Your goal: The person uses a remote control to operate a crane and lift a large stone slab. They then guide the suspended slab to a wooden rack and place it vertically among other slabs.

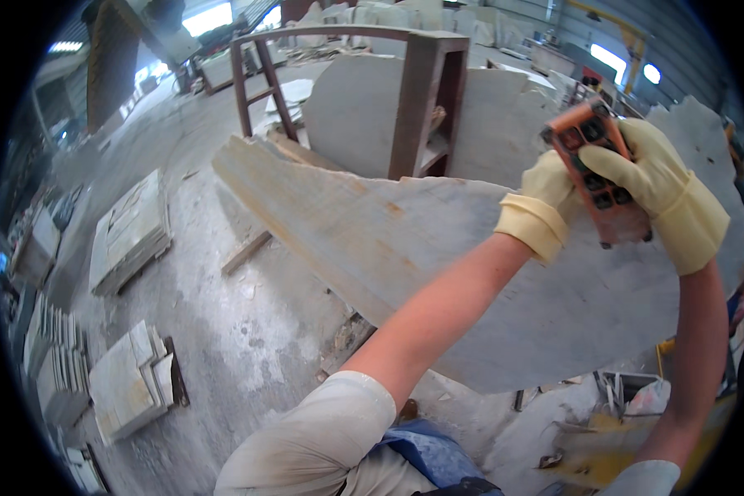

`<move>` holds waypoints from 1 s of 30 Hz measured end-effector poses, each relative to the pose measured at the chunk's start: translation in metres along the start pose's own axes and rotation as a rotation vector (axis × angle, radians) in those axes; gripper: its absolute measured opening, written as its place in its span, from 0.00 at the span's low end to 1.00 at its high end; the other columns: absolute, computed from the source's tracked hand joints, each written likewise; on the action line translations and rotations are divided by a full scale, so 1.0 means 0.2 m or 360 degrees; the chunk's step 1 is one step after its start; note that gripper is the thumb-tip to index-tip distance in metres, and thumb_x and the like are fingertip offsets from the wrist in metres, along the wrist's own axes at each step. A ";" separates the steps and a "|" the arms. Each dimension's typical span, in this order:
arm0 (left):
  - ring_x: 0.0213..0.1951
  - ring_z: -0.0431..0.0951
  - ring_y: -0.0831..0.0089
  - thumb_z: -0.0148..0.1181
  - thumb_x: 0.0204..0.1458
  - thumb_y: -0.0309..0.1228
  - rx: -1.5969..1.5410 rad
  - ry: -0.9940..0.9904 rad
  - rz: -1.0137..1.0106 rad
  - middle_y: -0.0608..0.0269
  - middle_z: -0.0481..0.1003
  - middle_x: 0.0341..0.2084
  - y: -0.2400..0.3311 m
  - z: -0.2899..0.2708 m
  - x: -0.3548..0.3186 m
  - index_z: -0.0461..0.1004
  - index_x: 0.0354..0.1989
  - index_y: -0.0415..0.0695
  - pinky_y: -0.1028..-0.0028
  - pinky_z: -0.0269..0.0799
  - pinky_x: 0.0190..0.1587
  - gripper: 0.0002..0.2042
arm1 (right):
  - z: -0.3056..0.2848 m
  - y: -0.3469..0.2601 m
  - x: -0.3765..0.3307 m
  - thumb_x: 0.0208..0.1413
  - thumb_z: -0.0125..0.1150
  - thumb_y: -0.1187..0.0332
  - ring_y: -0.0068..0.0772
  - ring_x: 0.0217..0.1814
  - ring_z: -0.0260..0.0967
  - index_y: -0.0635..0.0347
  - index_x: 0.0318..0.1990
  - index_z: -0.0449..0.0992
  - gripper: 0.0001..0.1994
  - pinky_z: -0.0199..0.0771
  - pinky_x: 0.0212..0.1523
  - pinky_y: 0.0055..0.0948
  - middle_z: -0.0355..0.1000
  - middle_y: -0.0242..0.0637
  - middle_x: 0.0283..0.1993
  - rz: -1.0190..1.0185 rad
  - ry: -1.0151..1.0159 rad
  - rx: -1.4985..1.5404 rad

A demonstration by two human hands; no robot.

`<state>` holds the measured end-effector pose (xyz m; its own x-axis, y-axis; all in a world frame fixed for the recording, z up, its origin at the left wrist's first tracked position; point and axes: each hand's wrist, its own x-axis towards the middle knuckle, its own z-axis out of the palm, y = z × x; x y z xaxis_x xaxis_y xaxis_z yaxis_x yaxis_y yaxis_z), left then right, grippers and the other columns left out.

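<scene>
An orange remote control (pixel 595 183) with two rows of dark buttons is raised at the upper right, tilted. My right hand (pixel 657 169), in a pale yellow rubber glove, grips its right side, the thumb lying across the buttons. On the other side my left hand (pixel 547 188), gloved the same way, is closed against the remote's left edge; its fingers are partly hidden behind it. Below both arms spreads a large grey-white stone slab (pixel 372 227) with rusty streaks and a rough edge. My left forearm crosses in front of it.
A brown metal frame (pixel 409 107) stands beyond the slab, with more slabs (pixel 351 107) leaning behind. Stacked stone pieces (pixel 132 227) and another stack (pixel 128 384) lie on the floor at left. A wooden strip (pixel 246 253) and rubble lie nearby. A yellow piece (pixel 591 442) is at lower right.
</scene>
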<state>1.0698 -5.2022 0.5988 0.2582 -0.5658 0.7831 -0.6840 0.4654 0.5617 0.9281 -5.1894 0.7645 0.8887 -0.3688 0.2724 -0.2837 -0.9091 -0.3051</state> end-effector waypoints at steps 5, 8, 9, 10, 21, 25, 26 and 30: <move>0.42 0.83 0.51 0.62 0.57 0.43 0.0274 0.0078 -0.0025 0.58 0.83 0.41 -0.13 0.06 -0.02 0.79 0.50 0.56 0.54 0.79 0.41 0.14 | 0.05 0.11 0.08 0.50 0.71 0.47 0.44 0.24 0.69 0.70 0.32 0.80 0.26 0.69 0.30 0.42 0.72 0.49 0.23 -0.0182 0.0043 -0.0351; 0.42 0.83 0.51 0.62 0.57 0.42 0.0223 0.0107 -0.0010 0.59 0.83 0.40 -0.15 0.06 -0.03 0.79 0.48 0.56 0.54 0.79 0.41 0.12 | 0.05 0.16 0.12 0.52 0.70 0.50 0.40 0.26 0.69 0.68 0.36 0.80 0.24 0.70 0.32 0.39 0.71 0.44 0.24 -0.0149 -0.0075 -0.0371; 0.41 0.83 0.52 0.62 0.57 0.42 0.0178 0.0134 0.0006 0.59 0.83 0.40 -0.14 0.05 -0.03 0.79 0.47 0.56 0.54 0.79 0.40 0.12 | 0.05 0.16 0.13 0.52 0.70 0.50 0.39 0.25 0.69 0.68 0.37 0.80 0.24 0.70 0.31 0.39 0.70 0.43 0.23 -0.0130 -0.0111 -0.0350; 0.41 0.83 0.52 0.61 0.57 0.42 0.0204 0.0140 0.0013 0.60 0.83 0.40 -0.13 0.05 -0.03 0.79 0.47 0.56 0.54 0.79 0.40 0.11 | 0.05 0.16 0.13 0.50 0.70 0.49 0.41 0.26 0.69 0.69 0.35 0.80 0.25 0.70 0.32 0.40 0.70 0.45 0.23 -0.0134 -0.0048 -0.0392; 0.38 0.83 0.49 0.61 0.55 0.41 0.0127 0.0079 0.0159 0.53 0.82 0.33 -0.10 -0.05 -0.01 0.81 0.38 0.51 0.51 0.79 0.39 0.09 | 0.09 0.23 0.11 0.55 0.70 0.55 0.34 0.37 0.72 0.67 0.43 0.80 0.21 0.71 0.40 0.36 0.74 0.39 0.35 -0.0204 0.0113 -0.0156; 0.42 0.82 0.44 0.63 0.54 0.46 0.0236 0.0024 -0.0003 0.44 0.82 0.33 -0.13 -0.27 -0.04 0.82 0.39 0.45 0.50 0.79 0.42 0.16 | 0.11 0.24 0.13 0.58 0.68 0.56 0.27 0.38 0.70 0.66 0.44 0.78 0.20 0.71 0.40 0.30 0.73 0.35 0.36 0.0035 0.0026 -0.0029; 0.42 0.82 0.44 0.63 0.54 0.48 0.0249 -0.0005 0.0008 0.44 0.82 0.33 -0.17 -0.31 -0.06 0.82 0.39 0.44 0.50 0.78 0.43 0.19 | 0.10 0.23 0.13 0.59 0.68 0.56 0.26 0.38 0.70 0.66 0.44 0.78 0.19 0.71 0.40 0.29 0.72 0.34 0.36 0.0102 0.0010 -0.0013; 0.41 0.83 0.45 0.62 0.53 0.58 0.0461 -0.0528 -0.0162 0.45 0.82 0.33 -0.31 -0.51 -0.15 0.82 0.36 0.40 0.50 0.78 0.45 0.28 | 0.14 0.27 0.12 0.60 0.67 0.58 0.22 0.39 0.68 0.65 0.47 0.77 0.19 0.70 0.41 0.27 0.72 0.32 0.39 0.0199 0.0102 0.0023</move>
<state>1.1736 -5.1451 0.5687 0.1338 -0.8083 0.5734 -0.8412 0.2132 0.4969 0.9445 -5.2421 0.7302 0.8218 -0.4913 0.2887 -0.3854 -0.8524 -0.3535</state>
